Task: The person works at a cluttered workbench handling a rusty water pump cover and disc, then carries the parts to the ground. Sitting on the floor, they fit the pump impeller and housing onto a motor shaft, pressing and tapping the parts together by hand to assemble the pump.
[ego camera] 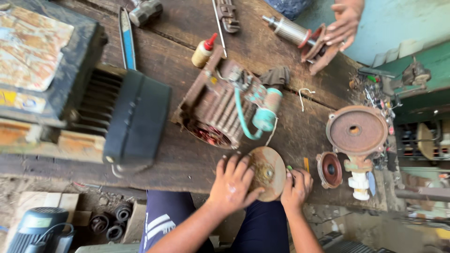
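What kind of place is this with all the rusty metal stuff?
Most likely a motor repair workshop. On the worn wooden bench lies an opened electric motor showing its copper windings, beside a rusty pump housing. The left hand and right hand hold a round rusty cover.

end cover (268, 172): rusty brown | capacitor (266, 114): teal | glue bottle (203, 52): yellow, red cap | fan cowl (136, 119): blk
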